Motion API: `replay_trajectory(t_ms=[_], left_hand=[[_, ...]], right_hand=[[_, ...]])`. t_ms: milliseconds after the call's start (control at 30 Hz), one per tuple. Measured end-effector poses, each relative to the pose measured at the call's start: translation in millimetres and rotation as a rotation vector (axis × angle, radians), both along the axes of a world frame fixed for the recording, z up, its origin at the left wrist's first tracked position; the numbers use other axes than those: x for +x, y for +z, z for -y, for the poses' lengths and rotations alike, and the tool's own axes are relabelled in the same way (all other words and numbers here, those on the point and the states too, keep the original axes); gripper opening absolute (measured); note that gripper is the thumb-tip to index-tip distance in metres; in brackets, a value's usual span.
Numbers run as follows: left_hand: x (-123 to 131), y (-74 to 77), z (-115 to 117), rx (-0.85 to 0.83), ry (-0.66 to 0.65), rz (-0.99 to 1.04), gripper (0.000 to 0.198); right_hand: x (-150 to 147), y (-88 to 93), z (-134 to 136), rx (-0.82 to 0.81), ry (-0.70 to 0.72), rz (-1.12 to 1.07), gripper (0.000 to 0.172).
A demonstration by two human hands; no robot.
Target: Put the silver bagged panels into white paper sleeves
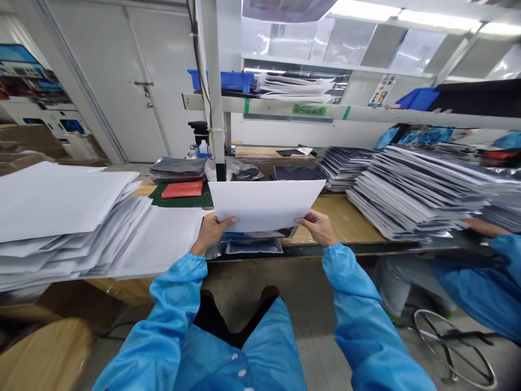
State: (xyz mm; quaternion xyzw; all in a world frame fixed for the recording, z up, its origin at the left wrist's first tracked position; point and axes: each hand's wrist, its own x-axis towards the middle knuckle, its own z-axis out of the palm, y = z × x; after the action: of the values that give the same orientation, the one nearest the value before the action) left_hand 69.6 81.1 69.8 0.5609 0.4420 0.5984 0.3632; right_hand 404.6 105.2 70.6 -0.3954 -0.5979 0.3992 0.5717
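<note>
Holding a white sheet (266,202) between left hand (214,231) and right hand (319,227), over the tabletop (358,248), near side; seemingly mid-handling, not yet set down; flanked by paper pile (61,201) left, layered pile (423,195) right.

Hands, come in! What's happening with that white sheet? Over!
Left hand, right hand: pinching white sheet. Sheet held up. Paper pile beside left hand.

a factory workshop: long workbench (358,249), stacked sheets (411,195), co-worker's blue workwear (480,293).
</note>
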Motion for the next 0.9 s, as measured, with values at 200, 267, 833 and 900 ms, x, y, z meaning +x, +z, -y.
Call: replay_trajectory(t_ms=[200, 267, 833, 900], left_hand=[[-2, -24.1, 1, -0.085, -0.03, -0.008, 0.052], [-3, -39.6, 3, -0.131, -0.038, -0.043, 0.052], [1, -33.7, 43, -0.617, -0.222, 0.357, 0.041], [-1, -43.8, 61, -0.688, -0.254, 0.399, 0.037]], right_hand=[[2, -25.4, -2, -0.11, 0.067, 0.085, 0.034], [-1, -37.6, 0, -0.161, 0.095, 0.113, 0.033], [-15, -48.4, 49, -0.577, 0.174, -0.281, 0.029], [-16, -58.3, 62, -0.663, 0.163, -0.307, 0.029]])
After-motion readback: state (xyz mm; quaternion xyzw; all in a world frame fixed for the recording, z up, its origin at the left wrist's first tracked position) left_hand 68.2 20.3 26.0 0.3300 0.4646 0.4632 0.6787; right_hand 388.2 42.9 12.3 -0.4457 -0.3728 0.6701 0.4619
